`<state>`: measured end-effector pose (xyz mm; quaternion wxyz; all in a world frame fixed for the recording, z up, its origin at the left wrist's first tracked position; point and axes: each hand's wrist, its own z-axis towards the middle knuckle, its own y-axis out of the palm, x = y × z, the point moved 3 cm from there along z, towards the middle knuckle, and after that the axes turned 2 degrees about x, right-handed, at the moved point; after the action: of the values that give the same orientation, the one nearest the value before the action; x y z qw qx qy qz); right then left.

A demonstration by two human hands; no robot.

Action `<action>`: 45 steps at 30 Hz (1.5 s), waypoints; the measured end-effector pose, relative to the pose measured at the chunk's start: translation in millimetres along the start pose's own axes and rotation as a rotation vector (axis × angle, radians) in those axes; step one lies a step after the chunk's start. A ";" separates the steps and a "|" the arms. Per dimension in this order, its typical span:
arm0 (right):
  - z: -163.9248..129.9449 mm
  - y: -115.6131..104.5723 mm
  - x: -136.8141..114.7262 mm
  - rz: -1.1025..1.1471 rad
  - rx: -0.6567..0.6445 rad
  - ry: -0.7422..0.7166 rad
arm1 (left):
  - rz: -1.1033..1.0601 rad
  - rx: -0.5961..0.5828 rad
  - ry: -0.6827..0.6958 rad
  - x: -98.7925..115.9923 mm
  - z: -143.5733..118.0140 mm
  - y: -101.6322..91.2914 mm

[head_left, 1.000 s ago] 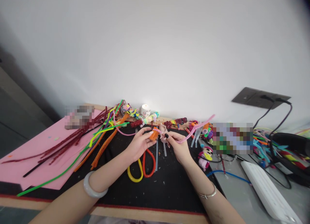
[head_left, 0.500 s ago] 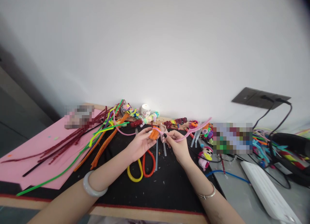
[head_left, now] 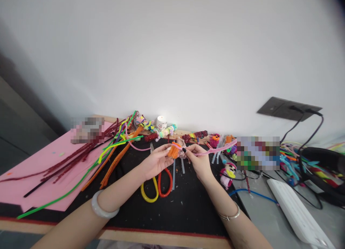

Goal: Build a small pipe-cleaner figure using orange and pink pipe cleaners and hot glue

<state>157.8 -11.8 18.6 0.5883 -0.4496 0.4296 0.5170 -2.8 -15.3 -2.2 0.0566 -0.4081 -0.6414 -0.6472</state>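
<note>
Above the far middle of the black tabletop [head_left: 188, 209], the left hand [head_left: 155, 162] has its fingers clamped on an orange pipe-cleaner figure [head_left: 173, 151], steadying it, while the right hand [head_left: 198, 162] pinches a pink pipe cleaner [head_left: 215, 148] running rightward, apparently for wrapping.

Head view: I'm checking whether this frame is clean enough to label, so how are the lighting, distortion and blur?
Head view: soft even light, no glare; wide-angle bending and dark corners; two pixelated patches, one on the right; the hands, left hand and right hand, and orange piece are small but fairly sharp.
</note>
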 end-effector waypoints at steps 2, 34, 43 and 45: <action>0.0 -0.6 0.3 0.000 0.009 -0.003 | 0.020 0.012 0.001 -0.3 0.3 -1.3; -4.9 3.9 -7.6 -0.213 -0.069 -0.108 | 0.224 0.084 0.016 -1.5 0.2 -1.7; -4.2 3.8 -6.4 -0.203 -0.072 -0.100 | 0.221 0.062 0.043 0.2 0.2 -0.3; -4.1 3.5 -6.2 -0.200 -0.070 -0.098 | 0.224 0.065 0.049 0.6 0.6 -0.6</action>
<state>153.6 -17.0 23.5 0.6410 -0.4847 0.3352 0.4918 -3.3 -14.4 -2.4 0.1571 -0.4592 -0.6110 -0.6255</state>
